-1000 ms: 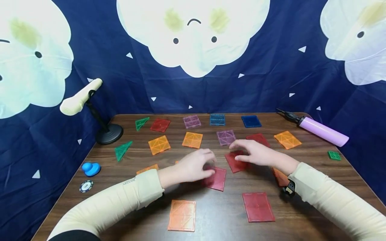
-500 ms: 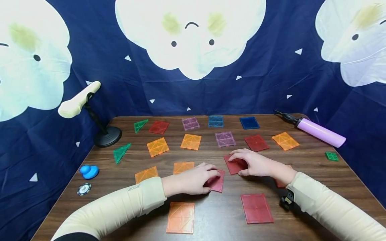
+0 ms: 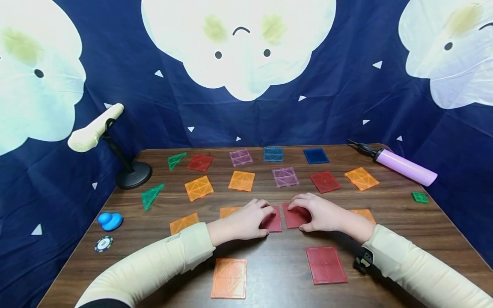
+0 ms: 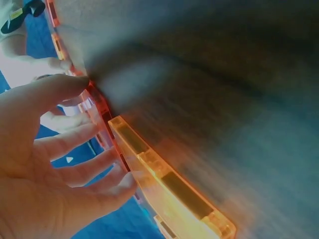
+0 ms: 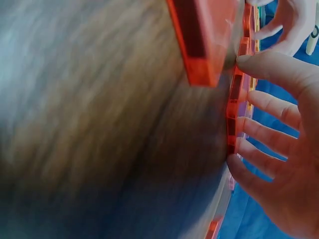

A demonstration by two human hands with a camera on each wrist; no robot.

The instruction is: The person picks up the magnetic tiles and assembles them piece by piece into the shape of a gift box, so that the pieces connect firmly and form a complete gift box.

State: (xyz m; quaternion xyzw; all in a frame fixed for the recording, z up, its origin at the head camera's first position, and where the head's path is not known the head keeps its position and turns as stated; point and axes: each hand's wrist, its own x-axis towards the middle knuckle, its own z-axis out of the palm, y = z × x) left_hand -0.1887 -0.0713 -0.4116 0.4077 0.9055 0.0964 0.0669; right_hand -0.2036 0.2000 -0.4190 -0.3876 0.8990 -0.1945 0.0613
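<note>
Two red square magnetic tiles lie flat at the middle of the table in the head view, nearly edge to edge with a thin gap. My left hand [image 3: 246, 220] grips the left red tile [image 3: 275, 221] between thumb and fingers at its near and far edges. The right red tile [image 3: 291, 218] is held the same way by my right hand [image 3: 323, 214]. In the right wrist view, thumb and fingertips touch a red tile's edge [image 5: 232, 107], partly hidden by the hand. An orange tile [image 4: 169, 179] lies close to my left fingers in the left wrist view.
Nearer the front lie an orange tile [image 3: 229, 278] and a red tile [image 3: 326, 265]. Several coloured tiles spread across the back. A blue duck [image 3: 110, 221], a poker chip [image 3: 104, 244] and a black stand [image 3: 132, 174] are at left; a purple pump [image 3: 404, 167] is at right.
Both hands have taken hold of the red tiles. The right tile has slid toward me and turned straighter; the left has slid slightly away. They now lie level, with a narrower gap.
</note>
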